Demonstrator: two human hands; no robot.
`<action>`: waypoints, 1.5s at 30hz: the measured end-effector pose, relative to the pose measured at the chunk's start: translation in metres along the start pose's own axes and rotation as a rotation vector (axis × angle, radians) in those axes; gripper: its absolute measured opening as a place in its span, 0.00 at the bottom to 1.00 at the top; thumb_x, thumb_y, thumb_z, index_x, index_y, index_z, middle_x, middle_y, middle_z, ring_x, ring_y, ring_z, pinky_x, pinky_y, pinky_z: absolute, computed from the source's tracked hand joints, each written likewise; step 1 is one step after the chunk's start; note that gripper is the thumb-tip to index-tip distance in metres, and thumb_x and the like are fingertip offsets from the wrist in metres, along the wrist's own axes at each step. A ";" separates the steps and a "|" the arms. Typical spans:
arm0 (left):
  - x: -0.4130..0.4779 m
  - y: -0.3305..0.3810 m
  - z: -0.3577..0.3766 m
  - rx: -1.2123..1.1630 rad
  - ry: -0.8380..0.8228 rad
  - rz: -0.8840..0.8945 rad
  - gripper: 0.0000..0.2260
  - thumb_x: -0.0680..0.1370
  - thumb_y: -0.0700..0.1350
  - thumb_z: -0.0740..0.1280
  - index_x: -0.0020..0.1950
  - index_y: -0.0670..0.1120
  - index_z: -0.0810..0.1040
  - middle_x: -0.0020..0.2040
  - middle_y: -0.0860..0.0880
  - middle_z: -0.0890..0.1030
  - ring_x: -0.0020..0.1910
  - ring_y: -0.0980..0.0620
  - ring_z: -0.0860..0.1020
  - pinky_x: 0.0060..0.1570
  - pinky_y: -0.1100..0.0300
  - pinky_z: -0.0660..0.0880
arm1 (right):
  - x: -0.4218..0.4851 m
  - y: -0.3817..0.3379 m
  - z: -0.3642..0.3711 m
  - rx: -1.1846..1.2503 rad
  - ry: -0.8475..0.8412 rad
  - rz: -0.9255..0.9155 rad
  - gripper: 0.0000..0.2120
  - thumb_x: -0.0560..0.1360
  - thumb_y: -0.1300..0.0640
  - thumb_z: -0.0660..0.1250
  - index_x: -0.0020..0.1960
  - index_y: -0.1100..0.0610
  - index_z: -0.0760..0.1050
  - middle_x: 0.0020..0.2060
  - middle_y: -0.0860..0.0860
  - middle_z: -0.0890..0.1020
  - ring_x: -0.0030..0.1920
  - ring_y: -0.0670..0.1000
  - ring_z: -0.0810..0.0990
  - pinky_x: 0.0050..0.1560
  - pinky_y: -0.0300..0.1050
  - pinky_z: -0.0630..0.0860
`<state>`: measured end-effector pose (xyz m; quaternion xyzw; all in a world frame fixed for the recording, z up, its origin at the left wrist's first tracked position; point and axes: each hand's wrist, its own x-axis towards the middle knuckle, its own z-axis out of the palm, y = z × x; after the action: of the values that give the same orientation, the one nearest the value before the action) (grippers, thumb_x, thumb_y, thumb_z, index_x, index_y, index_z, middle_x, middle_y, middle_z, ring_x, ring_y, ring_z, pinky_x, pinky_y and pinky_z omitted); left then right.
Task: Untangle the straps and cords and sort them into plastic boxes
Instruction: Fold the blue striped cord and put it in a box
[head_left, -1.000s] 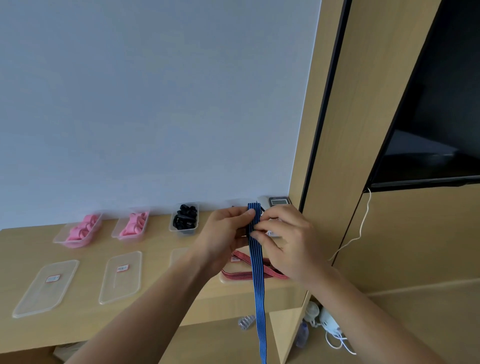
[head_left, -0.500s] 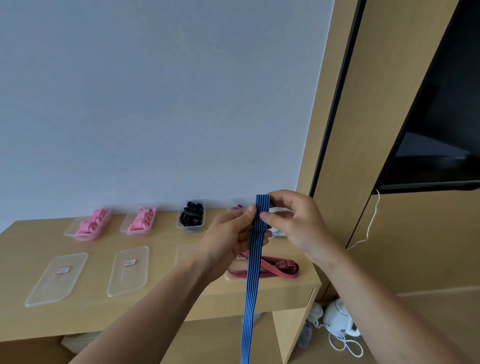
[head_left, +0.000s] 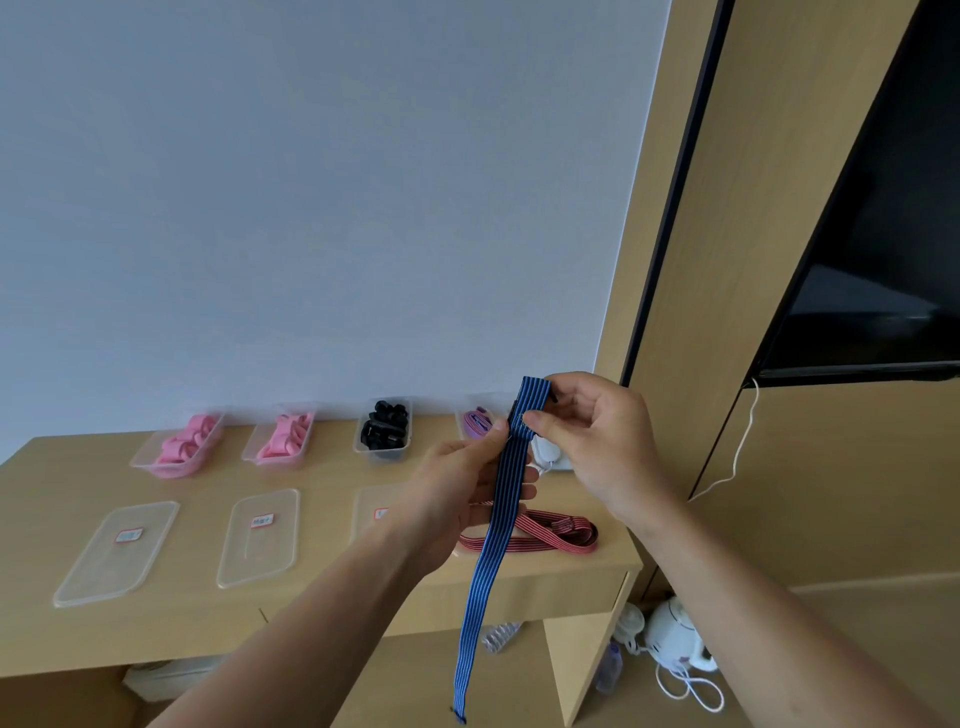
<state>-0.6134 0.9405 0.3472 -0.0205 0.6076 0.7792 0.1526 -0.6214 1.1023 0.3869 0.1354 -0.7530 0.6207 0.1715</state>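
Since the blue strap (head_left: 497, 499) is held in the air above the desk's (head_left: 311, 613) right end, folded over at the top with the long tail hanging past the desk's front edge, the step in hand looks like folding or rolling it up for boxing.

The right hand (head_left: 597, 441) pinches the folded top between thumb and forefinger. The left hand (head_left: 457, 488) grips the strap just below that, thumb on the face, fingers (head_left: 529, 475) curled behind. There's a small dark bit at the fold (buckle or slider, too small to tell).

To do it well, my read:
- Hold the first fold flat and square.
- Feed the tail up through the left hand so it arrives untwisted.
- Use light tension. It looks elastic and will likely spring open if released.
- Lift the tail clear of the red strap (head_left: 545, 535), looped on the desk's right front under the hands, because it could snag.

Along the desk's back edge sit a box of pink rolls (head_left: 182, 444), a second pink box (head_left: 283, 436), a box of black pieces (head_left: 383, 428) and a box with something purple (head_left: 475, 423). No box holding blue shows, so I can't tell the destination. Clear lids (head_left: 260, 535) lie flat mid-desk.
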 end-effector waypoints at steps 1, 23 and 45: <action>0.000 0.001 0.001 0.018 0.006 -0.016 0.23 0.82 0.59 0.66 0.56 0.39 0.84 0.50 0.38 0.87 0.48 0.41 0.87 0.46 0.50 0.84 | -0.002 0.001 0.001 -0.036 0.025 -0.030 0.12 0.70 0.70 0.76 0.46 0.55 0.82 0.39 0.48 0.86 0.40 0.45 0.85 0.44 0.37 0.80; 0.007 0.006 0.004 -0.031 -0.056 0.077 0.13 0.85 0.43 0.63 0.56 0.35 0.83 0.48 0.38 0.84 0.43 0.43 0.82 0.46 0.49 0.83 | -0.018 0.023 0.000 -0.277 -0.048 -0.060 0.22 0.69 0.60 0.79 0.59 0.48 0.78 0.51 0.42 0.80 0.52 0.42 0.80 0.49 0.41 0.79; 0.002 -0.023 -0.001 0.041 -0.001 -0.082 0.21 0.84 0.56 0.65 0.58 0.38 0.83 0.50 0.36 0.87 0.51 0.37 0.86 0.53 0.44 0.84 | -0.010 0.026 -0.003 -0.466 -0.090 -0.017 0.09 0.74 0.63 0.73 0.54 0.56 0.82 0.45 0.46 0.85 0.46 0.45 0.82 0.48 0.36 0.77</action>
<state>-0.6091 0.9444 0.3247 -0.0420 0.6219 0.7598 0.1851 -0.6229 1.1104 0.3596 0.1261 -0.8815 0.4222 0.1696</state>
